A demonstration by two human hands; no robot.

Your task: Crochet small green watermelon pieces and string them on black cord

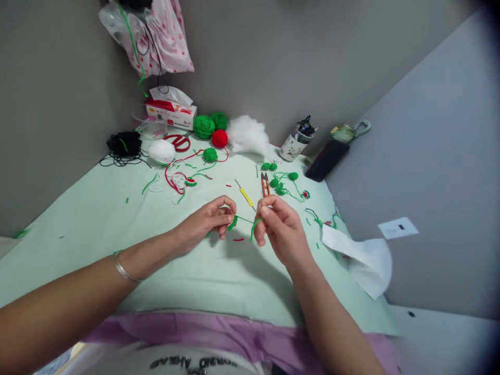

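Note:
My left hand [213, 220] pinches a small green crocheted piece [233, 224], partly hidden by the fingers. From it a strand of green yarn [245, 219] runs across to my right hand [279, 224], which is closed on the strand; a loose end hangs below its fingers. Just beyond the hands lies a crochet hook [246, 197] with a yellow handle. Orange thread snips [265, 183] lie past my right hand, their points facing away. A short red yarn scrap [238, 239] rests on the table beneath the hands.
Green yarn balls [203, 126], a red ball [219, 138], white stuffing [247, 135] and a tissue box [172, 113] line the back. Red-handled scissors [177, 142] lie left. Small green crocheted pieces [279, 187], a pen jar [296, 144] and white paper [357, 255] are on the right.

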